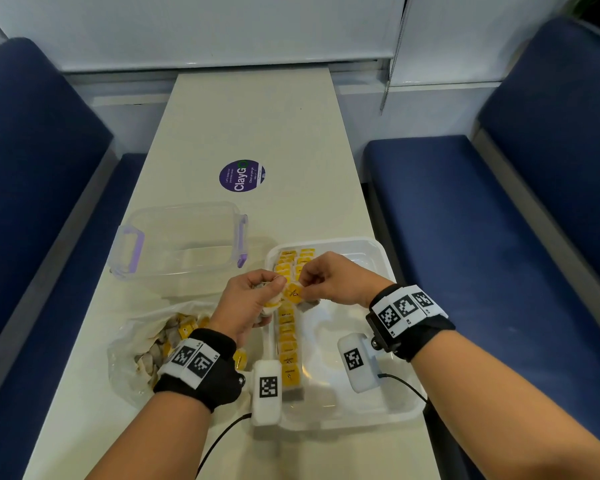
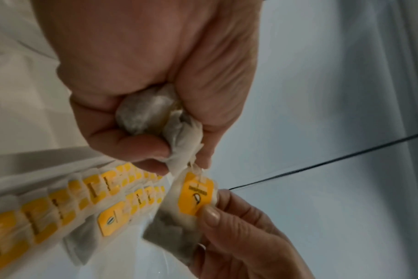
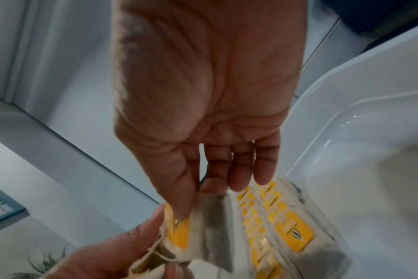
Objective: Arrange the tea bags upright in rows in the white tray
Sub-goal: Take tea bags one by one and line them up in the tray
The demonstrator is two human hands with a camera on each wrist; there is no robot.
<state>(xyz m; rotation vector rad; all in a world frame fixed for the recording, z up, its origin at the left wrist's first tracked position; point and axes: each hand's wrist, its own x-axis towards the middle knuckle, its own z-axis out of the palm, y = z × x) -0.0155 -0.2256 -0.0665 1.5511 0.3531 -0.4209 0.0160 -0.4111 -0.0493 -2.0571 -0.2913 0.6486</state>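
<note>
The white tray [image 1: 378,249] lies on the table in front of me. Rows of upright tea bags [image 1: 287,336] with yellow tags fill its left side, also seen in the wrist views as tea bag rows [image 2: 60,203] and tea bag rows [image 3: 274,217]. My left hand [image 1: 267,289] hovers over the tray's left edge and grips a crumpled bunch of tea bags [image 2: 143,115]. My right hand [image 1: 307,284] meets it and pinches one tea bag [image 1: 294,293] by its yellow tag [image 2: 196,196] between thumb and fingers. That bag [image 3: 212,226] hangs above the rows.
A crumpled plastic bag [image 1: 146,344] with several loose tea bags lies at the left. Behind it stands a clear container [image 1: 181,237] with purple clips. A purple sticker [image 1: 242,176] marks the table farther back. Blue benches [image 1: 465,237] flank the narrow table.
</note>
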